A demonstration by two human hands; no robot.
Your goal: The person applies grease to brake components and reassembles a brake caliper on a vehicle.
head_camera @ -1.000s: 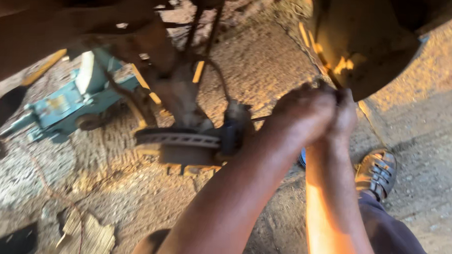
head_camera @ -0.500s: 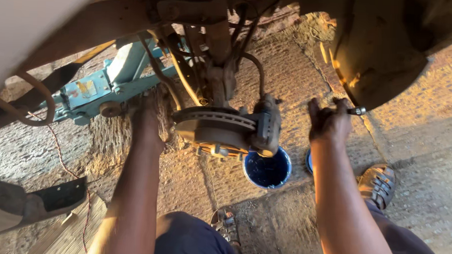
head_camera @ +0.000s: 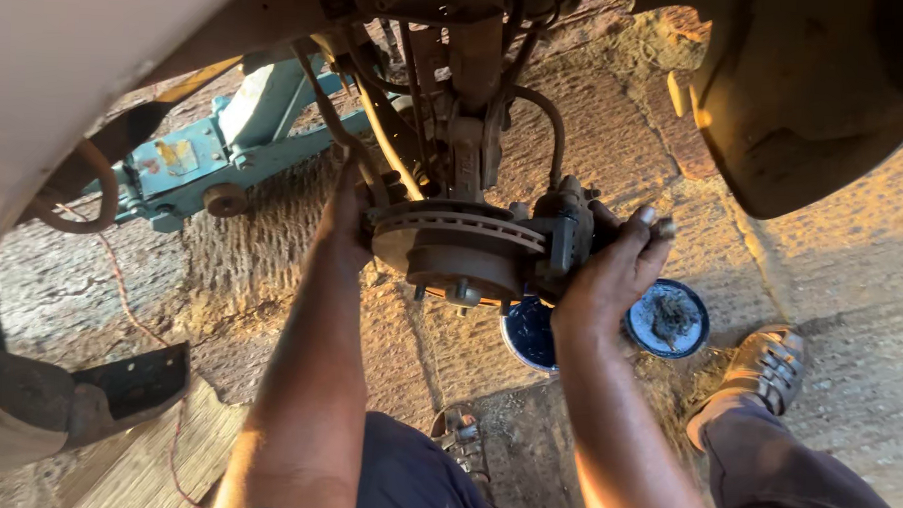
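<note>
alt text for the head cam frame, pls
Under a raised car, the person's right hand grips the brake caliper at the edge of a rusty brake disc, while the left hand reaches behind the disc. A blue tub and its lid lie on the paving below, and a blue jack stands behind.

The brake disc [head_camera: 459, 246] is rusty, matt metal. Beside it, the caliper [head_camera: 564, 233] looks rough and grimy. The floor [head_camera: 850, 298] below is coarse stone.
</note>
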